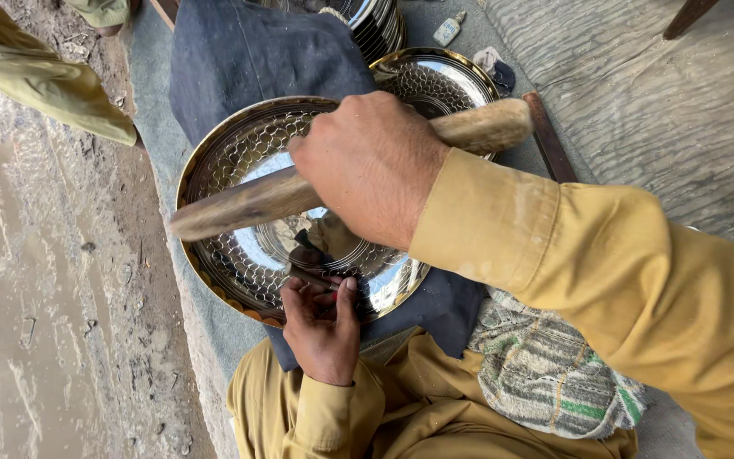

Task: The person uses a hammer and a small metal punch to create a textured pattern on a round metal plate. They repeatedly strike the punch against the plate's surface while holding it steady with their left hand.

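At frame centre-left a patterned metal tray (239, 144) rests on dark cloth (239, 51). At its lower rim the left hand (323, 327) pinches a small punch (312, 278) against the metal. Above, the right hand (373, 166) is clenched round a wooden mallet (248, 200), its long axis lying left-right across the tray, directly over the punch. A second tray (448, 72) sits upper right.

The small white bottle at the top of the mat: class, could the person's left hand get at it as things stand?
Probably not easily. The left hand is at the near rim of the patterned metal plate, pinching a small tool. The small white bottle lies beyond both plates, and the right hand with its wooden mallet crosses between.
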